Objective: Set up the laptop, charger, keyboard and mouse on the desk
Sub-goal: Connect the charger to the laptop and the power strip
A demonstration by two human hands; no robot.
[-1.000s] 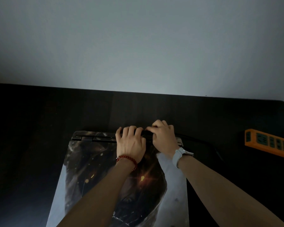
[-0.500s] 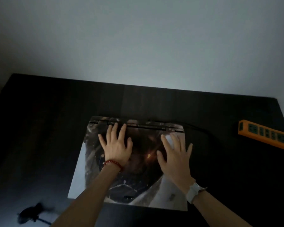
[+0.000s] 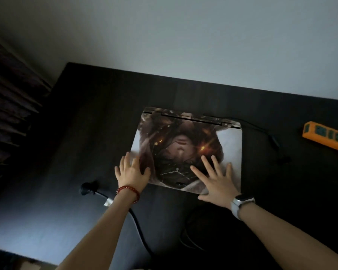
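A closed laptop [image 3: 185,137] with a picture skin on its lid lies flat on the dark desk [image 3: 98,121], hinge side toward the wall. My left hand [image 3: 132,173] rests flat with fingers spread on the lid's near left corner. My right hand [image 3: 216,179] lies flat and spread on the near right edge of the lid. A black cable [image 3: 269,136] runs from the laptop's back right corner across the desk. Another black cable with a round plug end [image 3: 87,189] lies near my left wrist. No keyboard or mouse is visible.
An orange power strip [image 3: 328,137] lies at the desk's right edge. A dark coil of cable [image 3: 191,236] sits on the desk under my right forearm. The pale wall runs along the far desk edge, and dark folded fabric [image 3: 10,106] is at the left.
Both hands left the laptop's hinge edge and slid back over the lid to its near edge, fingers now spread flat. The view has shifted, showing the desk's left side and a plug.
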